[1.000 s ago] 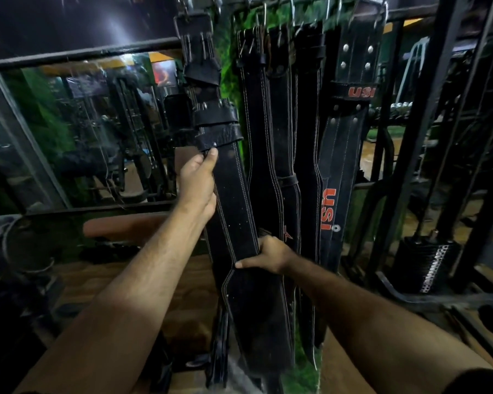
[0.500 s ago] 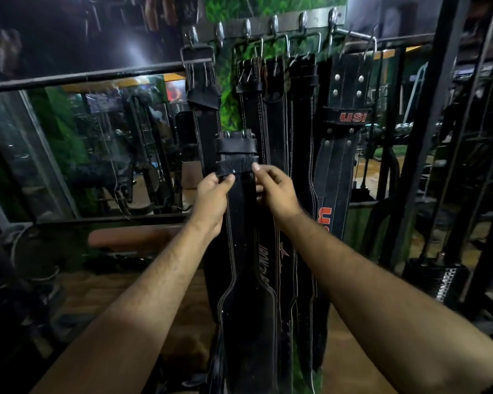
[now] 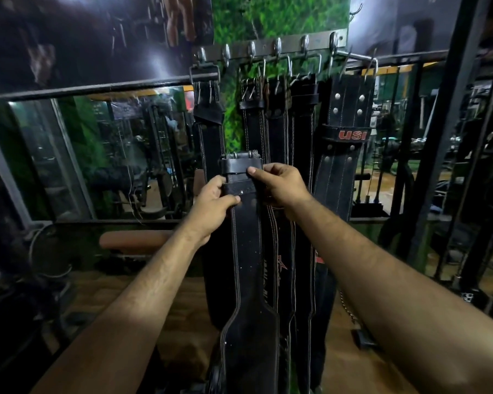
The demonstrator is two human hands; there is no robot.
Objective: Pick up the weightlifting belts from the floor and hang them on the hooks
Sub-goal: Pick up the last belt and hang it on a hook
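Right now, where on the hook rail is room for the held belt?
The second hook from the left looks bare, between the lone left belt and the packed belts; from there to the USI belt it is crowded.

Black belt (image 3: 246,265), pale stitching

We've got black leather belt (image 3: 246,251) up in front of rack, hanging vertical, buckle end (image 3: 239,163) on top, white stitching down both edges, wide back section flaring out lower down. Not on hook yet, buckle sits well below hook rail (image 3: 271,48). Behind it, row of hung belts (image 3: 279,123) dangling from metal hooks, one (image 3: 346,143) with red USI lettering at right, another (image 3: 208,118) alone at left.
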